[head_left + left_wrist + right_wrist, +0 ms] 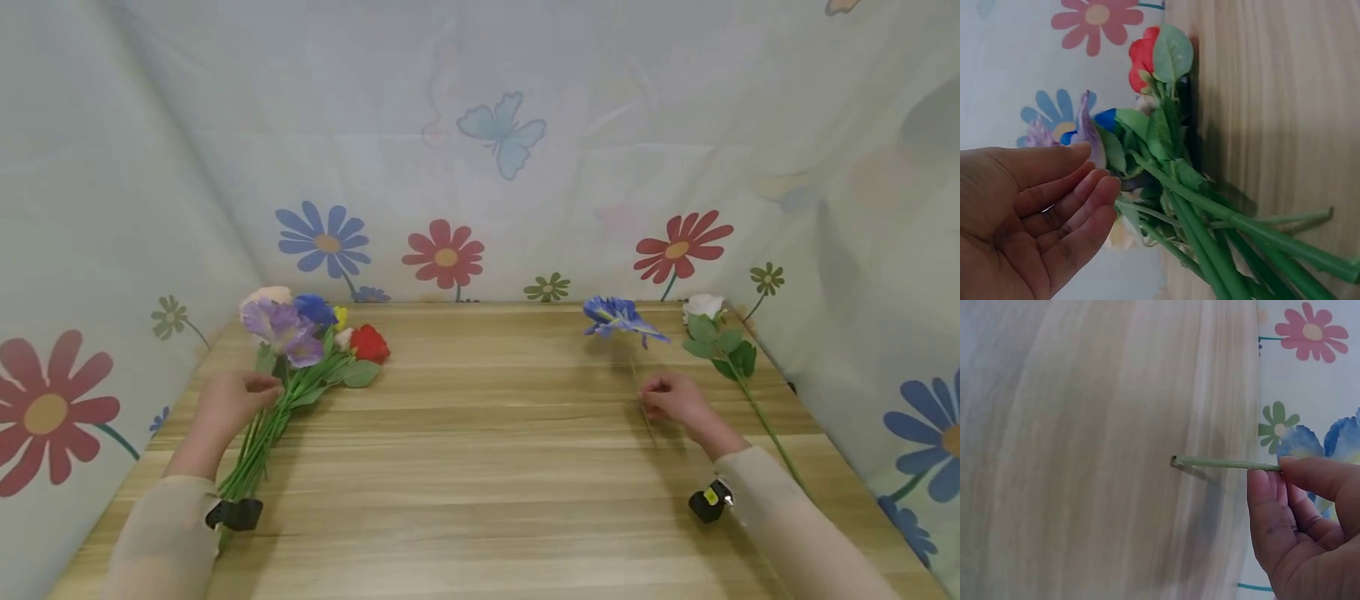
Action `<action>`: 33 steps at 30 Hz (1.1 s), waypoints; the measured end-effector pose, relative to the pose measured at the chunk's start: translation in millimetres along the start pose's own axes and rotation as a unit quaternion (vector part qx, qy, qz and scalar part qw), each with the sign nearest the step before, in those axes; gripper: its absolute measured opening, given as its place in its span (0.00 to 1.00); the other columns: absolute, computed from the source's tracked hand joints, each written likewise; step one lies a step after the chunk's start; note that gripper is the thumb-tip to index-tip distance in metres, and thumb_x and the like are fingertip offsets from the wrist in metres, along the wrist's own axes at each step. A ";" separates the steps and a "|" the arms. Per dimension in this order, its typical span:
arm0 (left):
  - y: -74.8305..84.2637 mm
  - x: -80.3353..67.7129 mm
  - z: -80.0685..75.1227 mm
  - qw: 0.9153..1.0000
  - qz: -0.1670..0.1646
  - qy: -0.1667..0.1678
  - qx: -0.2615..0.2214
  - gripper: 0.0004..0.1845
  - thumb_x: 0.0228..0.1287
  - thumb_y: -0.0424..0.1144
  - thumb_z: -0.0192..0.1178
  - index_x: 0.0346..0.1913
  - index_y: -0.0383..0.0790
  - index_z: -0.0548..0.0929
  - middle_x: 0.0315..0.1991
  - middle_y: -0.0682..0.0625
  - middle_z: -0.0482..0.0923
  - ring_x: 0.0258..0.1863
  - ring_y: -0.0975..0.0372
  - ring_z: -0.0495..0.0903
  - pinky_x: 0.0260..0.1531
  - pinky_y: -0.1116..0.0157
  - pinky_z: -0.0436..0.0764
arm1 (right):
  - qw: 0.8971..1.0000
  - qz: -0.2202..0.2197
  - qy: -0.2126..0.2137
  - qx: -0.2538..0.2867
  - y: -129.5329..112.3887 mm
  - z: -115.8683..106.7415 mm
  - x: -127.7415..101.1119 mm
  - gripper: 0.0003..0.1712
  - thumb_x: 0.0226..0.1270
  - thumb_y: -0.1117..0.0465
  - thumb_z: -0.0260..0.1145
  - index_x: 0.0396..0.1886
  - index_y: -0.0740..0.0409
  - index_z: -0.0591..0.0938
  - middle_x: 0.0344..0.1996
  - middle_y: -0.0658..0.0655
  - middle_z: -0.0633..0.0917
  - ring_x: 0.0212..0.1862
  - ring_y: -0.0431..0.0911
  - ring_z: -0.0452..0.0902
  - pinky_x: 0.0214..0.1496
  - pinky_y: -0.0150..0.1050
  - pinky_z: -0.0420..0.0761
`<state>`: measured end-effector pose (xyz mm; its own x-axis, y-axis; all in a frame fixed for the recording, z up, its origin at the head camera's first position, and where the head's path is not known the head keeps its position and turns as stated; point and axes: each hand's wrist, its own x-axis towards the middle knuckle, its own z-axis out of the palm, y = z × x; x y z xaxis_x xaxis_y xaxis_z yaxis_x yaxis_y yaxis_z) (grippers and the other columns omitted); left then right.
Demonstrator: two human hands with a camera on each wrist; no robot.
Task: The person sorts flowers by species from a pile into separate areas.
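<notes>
Above the table [480,467] — right hand [681,402] pinches blue flower [617,317] by its stem; left hand [231,406] loosely curled, holding nothing — beside mixed flower bunch [302,382].

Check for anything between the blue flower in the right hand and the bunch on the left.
Nothing visible stands between the blue flower, pinched by its stem in the right hand, and the bunch. The left hand is at the bunch's outer side; the white flower lies beyond the right hand, off that path.
</notes>
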<state>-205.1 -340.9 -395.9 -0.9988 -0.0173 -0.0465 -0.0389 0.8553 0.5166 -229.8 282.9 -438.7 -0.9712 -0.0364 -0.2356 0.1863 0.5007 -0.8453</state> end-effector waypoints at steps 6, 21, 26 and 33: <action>-14.8 9.3 6.3 1.000 -0.001 -0.018 -0.006 0.22 0.73 0.39 0.59 0.58 0.21 0.81 0.56 0.23 0.79 0.54 0.31 0.80 0.52 0.38 0.81 | 1.000 0.014 -0.001 -0.007 6.0 -6.7 2.7 0.16 0.75 0.70 0.59 0.50 0.84 0.75 0.29 0.50 0.81 0.31 0.36 0.77 0.35 0.27 0.84; -26.3 22.0 15.7 0.999 -0.008 -0.046 0.010 0.19 0.69 0.35 0.63 0.52 0.19 0.83 0.43 0.28 0.87 0.34 0.50 0.88 0.40 0.48 0.87 | 0.998 0.052 -0.010 -0.018 11.9 -11.4 4.9 0.16 0.75 0.68 0.61 0.50 0.81 0.77 0.32 0.53 0.83 0.33 0.38 0.78 0.35 0.30 0.86; -26.5 25.5 16.8 0.998 -0.016 -0.052 0.028 0.18 0.68 0.35 0.63 0.51 0.20 0.84 0.38 0.31 0.88 0.31 0.53 0.87 0.40 0.48 0.86 | 0.998 0.061 -0.017 -0.026 15.8 -11.5 6.6 0.14 0.76 0.68 0.59 0.49 0.80 0.78 0.31 0.53 0.83 0.32 0.37 0.78 0.34 0.30 0.86; -21.0 27.2 15.6 0.998 -0.007 -0.040 0.048 0.17 0.63 0.34 0.64 0.47 0.20 0.85 0.29 0.35 0.88 0.28 0.54 0.85 0.39 0.48 0.84 | 0.998 0.049 -0.015 -0.036 19.0 -11.4 7.9 0.15 0.76 0.67 0.59 0.48 0.80 0.78 0.30 0.53 0.83 0.31 0.38 0.78 0.32 0.30 0.85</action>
<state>-230.9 -351.3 -421.4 -0.9922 0.0085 -0.1240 -0.0461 0.9012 0.4309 -235.6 302.0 -451.2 -0.9439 -0.0095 -0.3301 0.2674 0.5647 -0.7808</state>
